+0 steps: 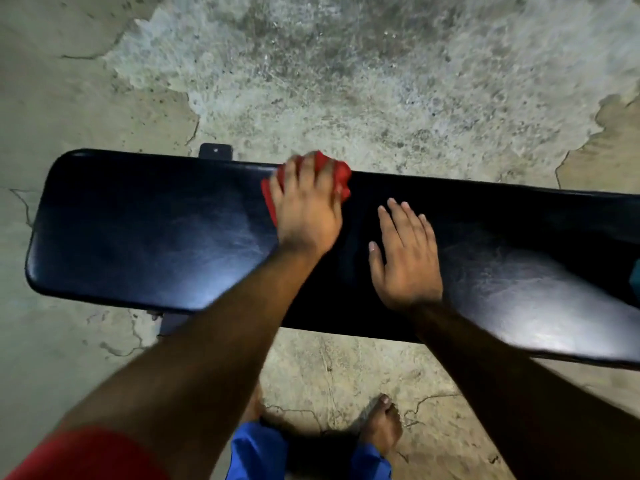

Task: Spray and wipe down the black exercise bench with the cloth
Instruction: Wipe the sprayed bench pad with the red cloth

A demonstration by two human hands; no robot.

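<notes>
A long black padded exercise bench [145, 233] runs across the view, glossy with streaks. My left hand [306, 209] presses a bunched red cloth [341, 176] onto the bench near its far edge, fingers curled over the cloth; the hand is motion-blurred. Just right of it, my right hand [407, 251] lies flat on the bench top with straight fingers and holds nothing. No spray bottle shows clearly.
The floor is cracked, patchy concrete [346, 81] all around. A black metal bench foot [215, 151] sticks out behind the far edge. My bare foot [381, 427] stands close to the near side. A small blue thing [635, 278] is cut off at the right border.
</notes>
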